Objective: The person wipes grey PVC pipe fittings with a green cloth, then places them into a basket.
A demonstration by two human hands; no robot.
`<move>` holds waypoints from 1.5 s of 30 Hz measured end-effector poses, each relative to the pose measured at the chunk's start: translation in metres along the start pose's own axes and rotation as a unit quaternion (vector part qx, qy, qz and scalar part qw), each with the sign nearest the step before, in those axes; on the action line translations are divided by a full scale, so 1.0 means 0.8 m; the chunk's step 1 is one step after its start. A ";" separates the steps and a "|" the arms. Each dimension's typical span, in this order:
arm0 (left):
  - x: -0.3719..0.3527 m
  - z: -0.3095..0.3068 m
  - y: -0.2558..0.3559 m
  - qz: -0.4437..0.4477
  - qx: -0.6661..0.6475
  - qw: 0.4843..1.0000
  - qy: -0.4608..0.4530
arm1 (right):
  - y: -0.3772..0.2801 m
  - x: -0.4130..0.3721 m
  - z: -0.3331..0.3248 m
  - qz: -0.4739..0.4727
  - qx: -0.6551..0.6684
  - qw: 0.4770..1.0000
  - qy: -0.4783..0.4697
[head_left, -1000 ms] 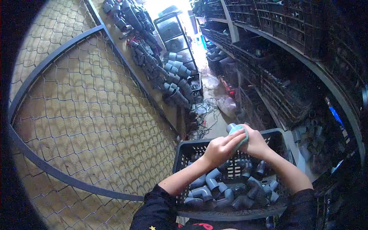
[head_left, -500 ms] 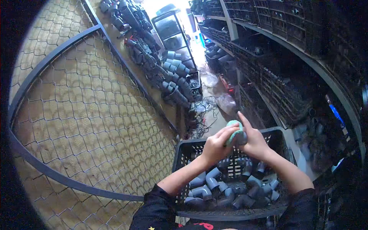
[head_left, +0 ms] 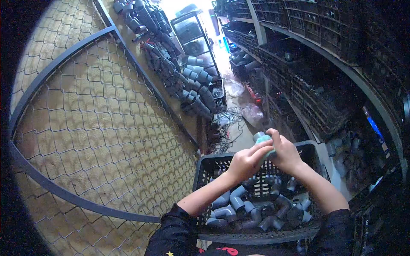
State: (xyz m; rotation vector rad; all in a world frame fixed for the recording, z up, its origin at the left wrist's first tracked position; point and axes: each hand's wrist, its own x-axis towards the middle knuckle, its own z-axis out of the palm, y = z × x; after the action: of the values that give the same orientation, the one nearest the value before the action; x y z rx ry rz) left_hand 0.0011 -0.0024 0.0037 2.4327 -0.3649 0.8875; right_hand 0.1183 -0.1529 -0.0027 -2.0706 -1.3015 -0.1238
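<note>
A grey pipe fitting (head_left: pixel 258 135) is held up between both hands above the far side of a black plastic crate. Pressed around it is a light green cloth or pad (head_left: pixel 265 140), partly covered by fingers. My left hand (head_left: pixel 245 164) is closed on the green cloth, its fingers stretched across the fitting. From the other side my right hand (head_left: pixel 286 155) grips the fitting, its index finger bent over the top. Below, the crate (head_left: pixel 260 237) contains several grey pipe elbows (head_left: pixel 236 199); the forearms reach over it.
A chain-link fence panel (head_left: pixel 98 123) in a metal frame stands on the left. Behind it, grey pipe fittings (head_left: pixel 197 74) are heaped along the wall. Shelves with black crates (head_left: pixel 316 91) line the right side. Clear plastic bags (head_left: pixel 253 113) and tangled cords (head_left: pixel 228 128) lie in the aisle.
The fitting has turned in my hands, so its grey end now points up past the cloth. My left fingers have slid farther across it, and my right index finger has curled from straight to bent.
</note>
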 end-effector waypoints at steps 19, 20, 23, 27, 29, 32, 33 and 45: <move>0.000 0.003 -0.035 0.049 0.057 0.993 0.091 | -0.004 0.003 -0.007 -0.162 -0.104 0.980 0.059; -0.005 0.002 -0.029 0.054 0.055 0.994 0.074 | 0.002 0.003 -0.001 -0.165 -0.111 0.978 0.058; -0.008 0.008 -0.004 0.061 0.013 0.997 0.044 | -0.006 0.004 -0.016 -0.159 -0.123 0.978 0.046; -0.003 -0.003 -0.007 0.029 -0.005 0.999 0.012 | -0.011 0.004 -0.026 -0.192 -0.136 0.970 0.066; -0.003 0.005 -0.020 -0.020 -0.015 0.997 0.072 | -0.021 0.002 -0.029 -0.191 -0.169 0.966 0.045; -0.004 0.008 -0.018 -0.044 -0.027 0.995 0.087 | -0.025 0.000 -0.027 -0.189 -0.194 0.962 0.044; -0.006 0.011 -0.012 -0.020 -0.030 0.996 0.084 | -0.024 0.001 -0.027 -0.187 -0.200 0.960 0.051; -0.011 0.014 -0.019 -0.009 -0.069 0.993 0.099 | -0.022 -0.001 -0.018 -0.117 -0.134 0.982 0.064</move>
State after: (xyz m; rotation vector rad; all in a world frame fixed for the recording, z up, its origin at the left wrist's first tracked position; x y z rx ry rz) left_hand 0.0069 0.0044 -0.0149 2.1960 -0.3184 1.0497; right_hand 0.1073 -0.1570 0.0164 -2.0792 -1.5114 -0.5551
